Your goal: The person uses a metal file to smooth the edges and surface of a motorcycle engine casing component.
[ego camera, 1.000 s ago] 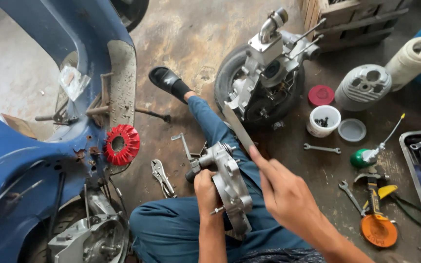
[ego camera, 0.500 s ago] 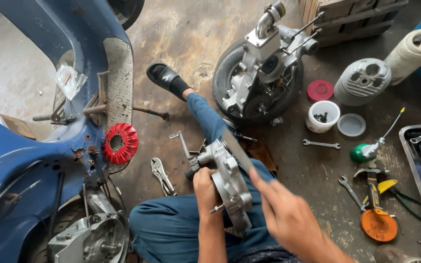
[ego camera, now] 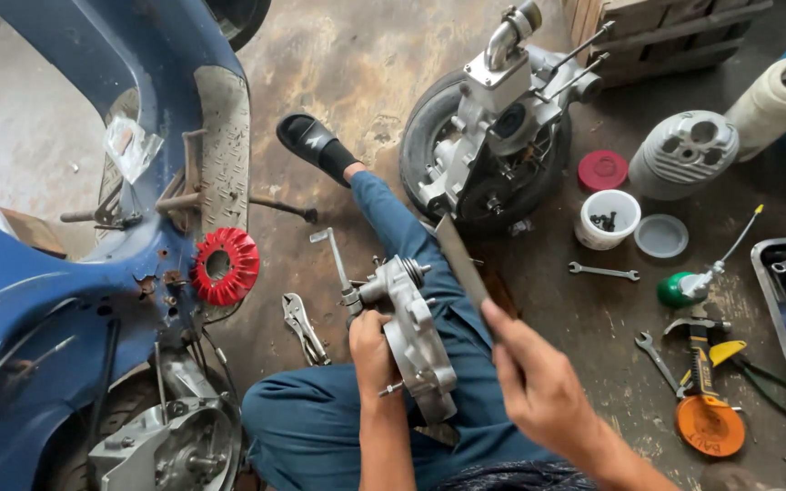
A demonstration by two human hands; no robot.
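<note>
Two grips — left hand (ego camera: 373, 350) on engine cover (ego camera: 414, 338), right hand (ego camera: 539, 386) on file (ego camera: 462, 264)

Scooter repair workshop: stained concrete floor (ego camera: 357, 64), scattered wrenches (ego camera: 603, 271), engine (ego camera: 502, 118).

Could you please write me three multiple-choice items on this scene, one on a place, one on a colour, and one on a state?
1. Where does the metal engine cover rest?
A. on the person's lap
B. in the grey tray
C. on the wooden crate

2. What colour is the ribbed fan wheel on the scooter?
A. green
B. red
C. white

3. How is the small white tub?
A. shut by its lid
B. tipped over
C. open and upright

Answers:
1 A, the left hand steadies it on the blue trousers.
2 B, it is bright red against the blue body.
3 C, small dark parts show inside.
</note>
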